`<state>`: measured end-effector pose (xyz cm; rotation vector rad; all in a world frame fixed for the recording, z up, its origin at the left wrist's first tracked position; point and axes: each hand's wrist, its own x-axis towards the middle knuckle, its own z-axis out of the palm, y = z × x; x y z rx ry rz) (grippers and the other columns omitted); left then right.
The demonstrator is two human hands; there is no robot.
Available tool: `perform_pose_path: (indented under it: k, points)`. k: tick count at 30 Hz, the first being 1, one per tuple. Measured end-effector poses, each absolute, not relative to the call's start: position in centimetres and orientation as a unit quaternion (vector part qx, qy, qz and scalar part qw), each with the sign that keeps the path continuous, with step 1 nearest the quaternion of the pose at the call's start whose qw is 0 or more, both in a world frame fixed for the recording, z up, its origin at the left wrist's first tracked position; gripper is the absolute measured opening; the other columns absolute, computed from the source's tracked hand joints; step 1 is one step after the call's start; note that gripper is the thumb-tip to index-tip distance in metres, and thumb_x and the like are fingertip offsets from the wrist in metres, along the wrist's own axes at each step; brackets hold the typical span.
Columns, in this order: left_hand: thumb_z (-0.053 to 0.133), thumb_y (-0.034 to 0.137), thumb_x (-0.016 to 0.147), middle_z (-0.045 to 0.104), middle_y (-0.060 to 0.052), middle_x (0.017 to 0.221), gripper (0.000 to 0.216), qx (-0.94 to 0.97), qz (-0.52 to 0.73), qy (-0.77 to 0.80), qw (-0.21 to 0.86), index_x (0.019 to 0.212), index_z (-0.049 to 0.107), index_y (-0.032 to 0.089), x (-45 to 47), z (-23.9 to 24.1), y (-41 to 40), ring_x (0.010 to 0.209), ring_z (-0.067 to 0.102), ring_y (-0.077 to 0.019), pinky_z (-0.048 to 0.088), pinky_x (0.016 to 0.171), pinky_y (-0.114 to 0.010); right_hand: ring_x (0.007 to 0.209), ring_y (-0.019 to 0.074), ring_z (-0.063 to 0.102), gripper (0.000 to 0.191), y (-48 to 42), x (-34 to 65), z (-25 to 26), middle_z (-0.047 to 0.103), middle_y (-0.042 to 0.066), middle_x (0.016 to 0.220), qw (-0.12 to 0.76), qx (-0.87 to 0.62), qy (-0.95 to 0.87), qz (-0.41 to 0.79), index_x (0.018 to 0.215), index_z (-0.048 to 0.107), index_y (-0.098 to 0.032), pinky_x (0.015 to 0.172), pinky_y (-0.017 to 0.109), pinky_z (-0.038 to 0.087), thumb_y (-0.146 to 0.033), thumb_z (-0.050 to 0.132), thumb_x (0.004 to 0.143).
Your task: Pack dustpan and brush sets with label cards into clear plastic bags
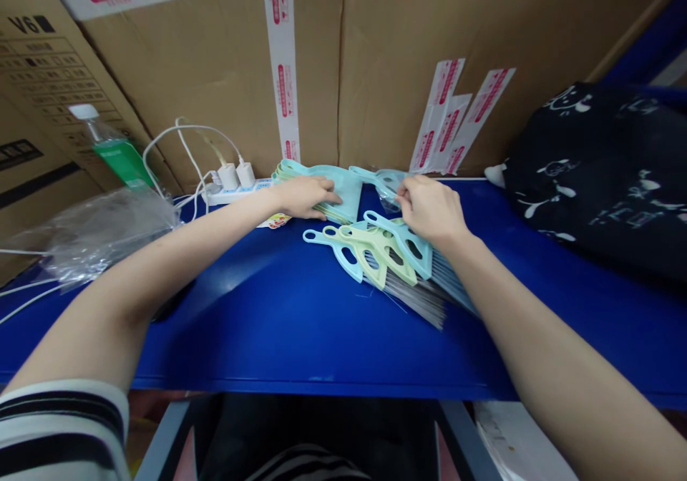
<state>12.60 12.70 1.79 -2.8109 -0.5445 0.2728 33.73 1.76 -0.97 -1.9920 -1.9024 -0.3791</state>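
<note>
My left hand [307, 196] rests on a stack of light-blue and pale-green dustpans [343, 184] near the back of the table, its fingers spread over the top one. At the right of the stack, my right hand [434, 209] is closed, thumb and fingers pinched at a light-blue hand brush [383, 180]. The brush's right part is hidden behind the hand, and something clear and shiny shows below it. In front lie several fanned-out hand brushes, pale green [383, 252] and light blue [405, 246], with grey bristles pointing right and towards me.
Large cardboard boxes [215, 59] wall off the back. At left are a power strip [228, 193] with white chargers and cables, a green-labelled bottle [121, 152] and crumpled clear plastic [101, 230]. A black patterned bag [601, 180] occupies the blue table's [257, 323] right side.
</note>
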Motion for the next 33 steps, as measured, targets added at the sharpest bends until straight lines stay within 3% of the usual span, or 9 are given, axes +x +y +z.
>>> perform_pose_path:
  k: [6, 11, 14, 18, 21, 25, 30, 33]
  points:
    - [0.054, 0.039, 0.088, 0.059, -0.009, 0.115, 0.043, -0.967, 0.063, -0.201, 0.143, 0.128, 0.055, 0.026, 12.6, 1.3, 12.5, 0.109, 0.055, -0.0265, 0.043, 0.091, -0.035, 0.087, 0.0299, 0.063, 0.024, 1.5, 33.5, -0.7, 0.067, 0.016, 0.098, 0.178, -0.709, -0.670, -0.132, 0.090, 0.065, -0.018, 0.060, 0.036, 0.043, -0.017, 0.043, 0.085]
    - [0.059, 0.044, 0.083, 0.058, -0.013, 0.118, 0.053, -0.969, 0.069, -0.206, 0.114, 0.130, 0.054, 0.018, 12.4, 1.4, 12.0, 0.111, 0.054, -0.0283, 0.042, 0.093, -0.036, 0.088, 0.0297, 0.062, 0.024, 1.2, 33.1, -0.3, 0.066, 0.015, 0.098, 0.171, -0.703, -0.678, -0.132, 0.091, 0.065, -0.018, 0.061, 0.036, 0.043, -0.016, 0.042, 0.086]
    - [0.049, 0.046, 0.089, 0.058, -0.015, 0.116, 0.047, -0.973, -0.005, -0.211, 0.096, 0.121, 0.057, 0.013, 12.1, 2.0, 11.3, 0.109, 0.055, -0.0284, 0.043, 0.093, -0.038, 0.091, 0.0293, 0.061, 0.024, 1.0, 32.8, 0.1, 0.065, 0.016, 0.099, 0.158, -0.709, -0.675, -0.130, 0.092, 0.064, -0.016, 0.063, 0.035, 0.043, -0.015, 0.041, 0.087]
    - [0.044, 0.033, 0.093, 0.055, -0.017, 0.123, 0.037, -0.943, -0.124, -0.267, 0.157, 0.123, 0.052, 0.012, 12.6, 2.9, 9.6, 0.116, 0.051, -0.0303, 0.041, 0.095, -0.041, 0.088, 0.0273, 0.060, 0.020, 0.8, 32.2, 0.1, 0.065, 0.014, 0.094, 0.179, -0.670, -0.703, -0.160, 0.088, 0.062, -0.018, 0.061, 0.034, 0.042, -0.015, 0.042, 0.087]
    - [0.054, 0.037, 0.089, 0.055, -0.018, 0.125, 0.051, -0.922, -0.063, -0.310, 0.223, 0.132, 0.043, 0.010, 13.2, 3.2, 7.8, 0.117, 0.050, -0.0312, 0.041, 0.095, -0.040, 0.084, 0.0258, 0.059, 0.018, 0.2, 31.4, -0.3, 0.064, 0.013, 0.087, 0.214, -0.595, -0.748, -0.200, 0.085, 0.061, -0.017, 0.059, 0.032, 0.041, -0.014, 0.043, 0.087]
    - [0.041, 0.016, 0.094, 0.064, -0.011, 0.104, 0.034, -0.895, 0.033, -0.366, 0.255, 0.127, 0.048, 0.012, 12.2, 3.3, 5.1, 0.097, 0.063, -0.0231, 0.047, 0.083, -0.033, 0.079, 0.0235, 0.058, 0.022, -1.2, 29.9, -0.7, 0.063, 0.011, 0.081, 0.267, -0.453, -0.821, -0.221, 0.082, 0.059, -0.017, 0.061, 0.032, 0.042, -0.016, 0.040, 0.092]
    - [0.040, 0.011, 0.092, 0.063, -0.014, 0.103, 0.043, -0.875, 0.067, -0.386, 0.284, 0.135, 0.044, 0.012, 7.3, 2.9, 1.0, 0.093, 0.064, -0.0247, 0.051, 0.070, -0.032, 0.080, 0.0216, 0.057, 0.021, -2.8, 28.5, -0.7, 0.063, 0.008, 0.081, 0.304, -0.384, -0.865, -0.114, 0.086, 0.059, -0.019, 0.068, 0.032, 0.045, -0.024, 0.041, 0.095]
    - [0.042, 0.012, 0.091, 0.062, -0.012, 0.099, 0.045, -0.864, 0.063, -0.392, 0.311, 0.136, 0.044, 0.013, 3.9, 2.3, -1.3, 0.093, 0.063, -0.0237, 0.052, 0.074, -0.031, 0.079, 0.0223, 0.057, 0.016, -3.2, 28.0, -1.0, 0.062, 0.008, 0.082, 0.294, -0.369, -0.879, -0.074, 0.087, 0.060, -0.019, 0.068, 0.034, 0.045, -0.028, 0.049, 0.092]
